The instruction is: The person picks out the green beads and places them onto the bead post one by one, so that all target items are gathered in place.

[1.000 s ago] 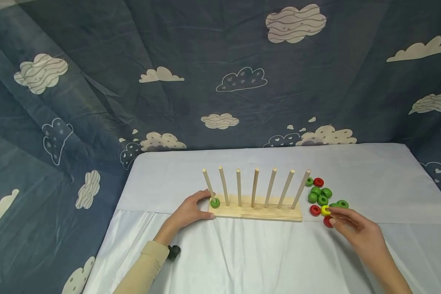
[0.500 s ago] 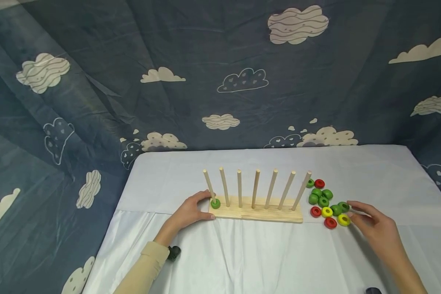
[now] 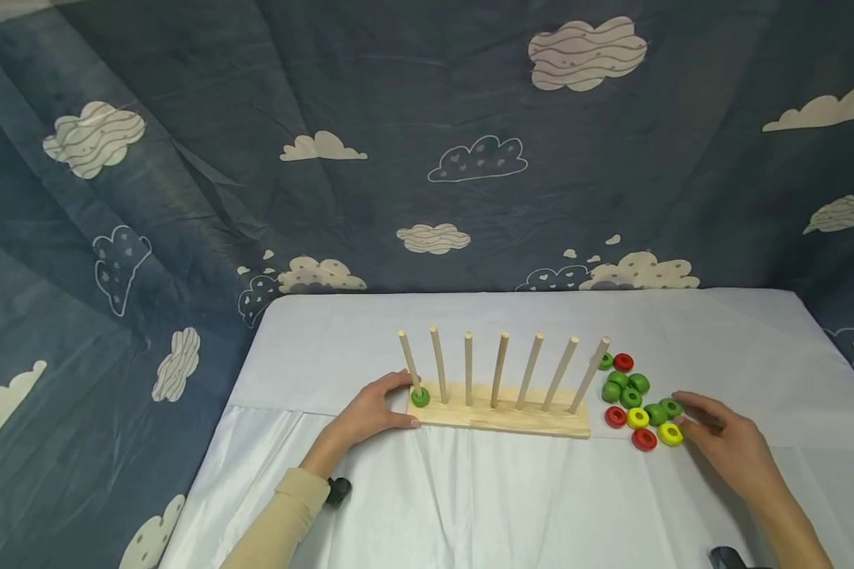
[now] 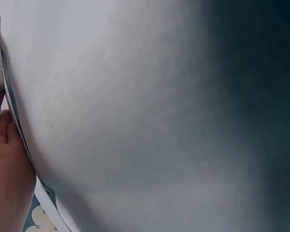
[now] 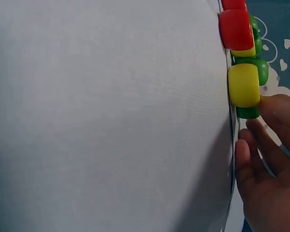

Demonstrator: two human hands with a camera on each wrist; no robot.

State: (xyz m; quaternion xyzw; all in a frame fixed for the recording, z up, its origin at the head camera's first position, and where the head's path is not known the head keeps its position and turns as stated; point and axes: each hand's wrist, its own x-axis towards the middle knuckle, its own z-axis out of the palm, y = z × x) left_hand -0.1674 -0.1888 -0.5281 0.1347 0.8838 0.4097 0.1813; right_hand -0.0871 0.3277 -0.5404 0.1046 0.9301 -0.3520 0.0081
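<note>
A light wooden peg board [image 3: 498,415] with several upright pegs stands mid-table in the head view. One green bead [image 3: 421,397] sits at the foot of its leftmost peg. My left hand [image 3: 372,411] holds the board's left end, thumb at the front and fingers behind. To the right lies a cluster of green, red and yellow beads. My right hand [image 3: 733,446] is at its right edge, fingers spread beside a green bead [image 3: 671,408] and a yellow bead [image 3: 670,434]. In the right wrist view the thumb touches the yellow bead [image 5: 244,86]; the other fingertips are lower, apart from it.
A white cloth [image 3: 512,506] covers the table. Behind it and at the left hangs a dark blue curtain [image 3: 370,79] with cloud prints. More beads, such as a red one [image 3: 644,439], lie close together. Black wrist devices show near the left wrist [image 3: 338,491] and at the lower right.
My right hand has drawn back rightward from the middle of the beads to their right edge, and a yellow bead now lies beside the front red one. My left hand stays on the board.
</note>
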